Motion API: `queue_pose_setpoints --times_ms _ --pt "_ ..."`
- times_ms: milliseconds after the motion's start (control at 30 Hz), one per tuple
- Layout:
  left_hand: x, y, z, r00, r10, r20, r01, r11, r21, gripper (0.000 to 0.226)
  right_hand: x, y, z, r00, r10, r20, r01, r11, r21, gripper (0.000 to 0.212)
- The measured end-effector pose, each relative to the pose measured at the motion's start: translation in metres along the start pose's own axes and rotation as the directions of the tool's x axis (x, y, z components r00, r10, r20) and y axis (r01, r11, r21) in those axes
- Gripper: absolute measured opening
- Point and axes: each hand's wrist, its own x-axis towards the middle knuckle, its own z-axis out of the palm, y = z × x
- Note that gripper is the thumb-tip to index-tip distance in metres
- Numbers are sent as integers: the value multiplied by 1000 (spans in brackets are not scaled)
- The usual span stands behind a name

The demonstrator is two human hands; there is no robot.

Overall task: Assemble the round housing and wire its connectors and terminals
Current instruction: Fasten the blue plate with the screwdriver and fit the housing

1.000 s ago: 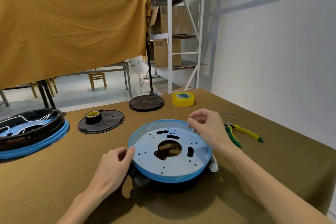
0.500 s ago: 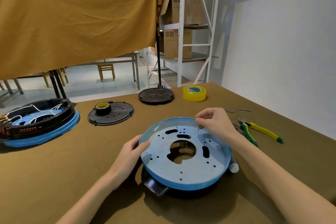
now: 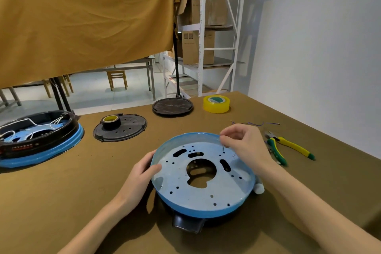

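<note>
A round blue housing pan (image 3: 203, 196), with slots and small holes in its floor, sits on a black base in front of me. My left hand (image 3: 140, 173) grips its left rim, thumb over the edge. Over the pan's far right side my right hand (image 3: 243, 144) pinches a thin screw (image 3: 223, 148), which points down at a hole in the floor. A white cylinder end (image 3: 258, 188) sticks out at the pan's right edge.
A second black and blue housing with white wires (image 3: 39, 140) lies far left. A black perforated cover with a tape roll on it (image 3: 120, 127), a black disc (image 3: 172, 107), yellow tape (image 3: 216, 103), loose wire (image 3: 255, 123) and green-yellow pliers (image 3: 288, 147) lie around.
My right hand has gone from the pan's far rim down inside it with the screw. The view has shifted, so the pan appears further right and lower. My left hand keeps its grip.
</note>
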Motion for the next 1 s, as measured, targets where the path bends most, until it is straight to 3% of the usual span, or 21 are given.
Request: queue_pose_setpoints --times_ms 100,233,300,400,500,633,733,867,1000 --pt "-1 0 6 999 38 7 -38 999 -27 49 -8 2 1 999 -40 -10 39 997 -61 10" --pt "-11 -2 18 985 98 -140 -98 995 9 47 8 -3 4 997 -64 45 66 996 -63 9" --pt "-17 -1 22 970 137 -200 -120 989 91 46 18 -7 4 995 -83 53 85 996 -30 5" --pt "-17 6 14 938 218 -270 -132 944 302 74 22 -7 3 994 -74 -84 71 997 -43 7" --pt "-15 10 11 941 289 -176 -208 904 373 77 -3 5 5 990 45 -133 -40 998 41 14" --pt "-15 3 21 924 360 -128 -280 866 415 54 -6 5 15 997 35 -69 -32 999 40 12" --pt "-17 1 21 852 521 -53 -391 700 598 48 18 -5 16 998 54 -13 -53 995 84 5" --pt "-20 -3 16 732 664 152 -571 477 669 35 22 -14 4 993 -108 42 105 992 67 11" --pt "-16 -5 12 718 653 244 -626 450 637 38 -4 -5 -17 965 -192 180 199 980 -21 8"
